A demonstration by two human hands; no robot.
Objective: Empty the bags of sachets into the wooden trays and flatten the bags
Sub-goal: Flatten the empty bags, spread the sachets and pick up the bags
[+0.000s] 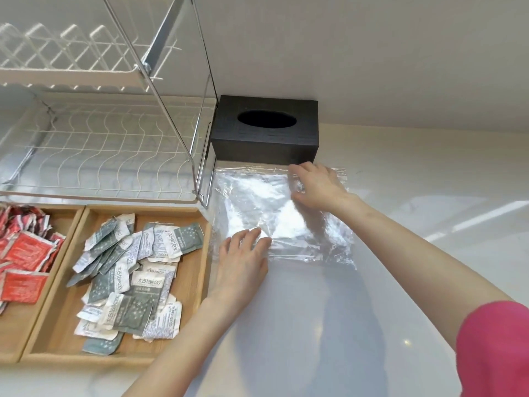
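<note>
A clear plastic bag lies flat and empty on the white counter, just in front of a black box. My left hand presses palm-down on the bag's near left corner, fingers apart. My right hand rests flat on its far right part near the zip edge. To the left, a wooden tray holds several grey-green and white sachets. A second wooden tray at the far left holds several red sachets.
A black tissue box with an oval hole stands against the wall behind the bag. A white wire dish rack with a metal frame stands behind the trays. White counter extends to the right.
</note>
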